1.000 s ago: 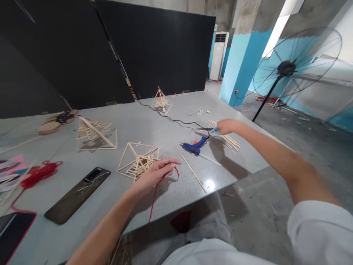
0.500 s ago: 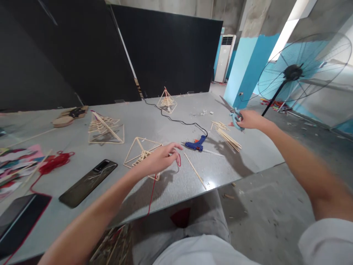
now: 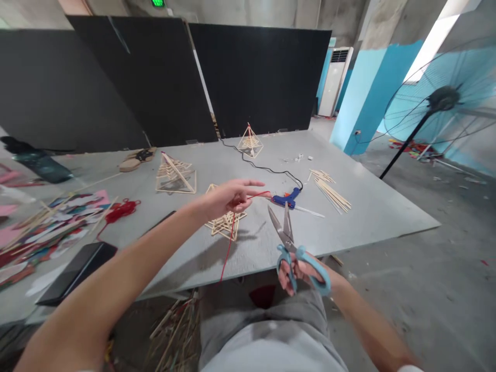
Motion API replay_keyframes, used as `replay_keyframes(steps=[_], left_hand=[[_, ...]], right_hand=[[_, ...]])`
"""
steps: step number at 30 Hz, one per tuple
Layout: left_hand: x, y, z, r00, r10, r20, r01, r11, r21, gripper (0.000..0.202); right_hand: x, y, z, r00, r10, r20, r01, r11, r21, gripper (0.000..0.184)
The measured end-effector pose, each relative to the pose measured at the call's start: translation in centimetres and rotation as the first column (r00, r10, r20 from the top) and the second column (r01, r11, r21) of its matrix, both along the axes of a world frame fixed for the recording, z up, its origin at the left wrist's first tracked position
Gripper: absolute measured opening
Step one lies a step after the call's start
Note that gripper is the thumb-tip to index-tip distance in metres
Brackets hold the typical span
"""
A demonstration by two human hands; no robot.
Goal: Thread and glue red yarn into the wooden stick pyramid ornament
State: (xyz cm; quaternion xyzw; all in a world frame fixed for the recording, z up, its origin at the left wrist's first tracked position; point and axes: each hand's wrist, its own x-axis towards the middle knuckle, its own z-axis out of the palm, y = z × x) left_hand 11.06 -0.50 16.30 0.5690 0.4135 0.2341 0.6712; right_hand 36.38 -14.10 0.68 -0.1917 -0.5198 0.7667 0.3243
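My left hand (image 3: 232, 198) is over the grey table with red yarn (image 3: 229, 253) pinched in its fingers. A short end of the yarn reaches right along the index finger; the longer part hangs down past the table's front edge. Behind and below this hand stands a frame of thin wooden sticks (image 3: 225, 225), partly hidden. Low at the table edge, my right hand (image 3: 296, 271) grips scissors (image 3: 287, 238) by their light blue handles. The blades are spread and point up toward a blue glue gun (image 3: 285, 199) lying on the table, apart from the yarn.
Two more stick pyramids (image 3: 176, 175) (image 3: 250, 142) stand farther back. Loose sticks (image 3: 333, 195) lie to the right. Leftward are a red yarn tangle (image 3: 122, 211), coloured scraps (image 3: 64, 222), a black case-like object (image 3: 77, 271) and a bottle (image 3: 39, 161). A fan (image 3: 444, 101) stands at right.
My right hand has brought the scissors from the table's right side down and left to the front edge, with the blades now pointing up. The left hand has straightened its index finger, and the view has shifted left.
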Motion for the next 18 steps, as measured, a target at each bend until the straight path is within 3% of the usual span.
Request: replay_keyframes(steps=[7,12,15,17,18], left_hand=[[-1.2,-0.3,-1.5,0.959,-0.283,0.003,0.283,0.959,0.03,0.079],[-1.5,-0.3,-1.9,0.946,-0.324,0.011,0.323,0.944,0.062,0.078],[-1.5,-0.3,-1.9,0.95,-0.312,-0.022,0.312,0.946,0.083,0.078],[-1.6,-0.3,-1.8,0.955,-0.294,-0.027,0.296,0.95,0.096,0.079],[-1.7,-0.3,-1.7,0.959,-0.283,-0.027,0.284,0.953,0.102,0.081]], right_hand=[[0.1,1.2,-0.6,0.994,-0.018,0.11,0.026,0.997,-0.077,0.062],[0.2,1.6,-1.0,0.985,0.027,0.168,-0.024,0.999,-0.023,0.062],[0.1,1.4,-1.0,0.974,0.012,0.227,-0.032,0.996,0.086,0.06],[0.2,1.1,-0.9,0.932,-0.137,0.336,0.056,0.969,0.239,0.055],[0.4,0.9,-0.8,0.875,-0.274,0.398,0.13,0.927,0.352,0.051]])
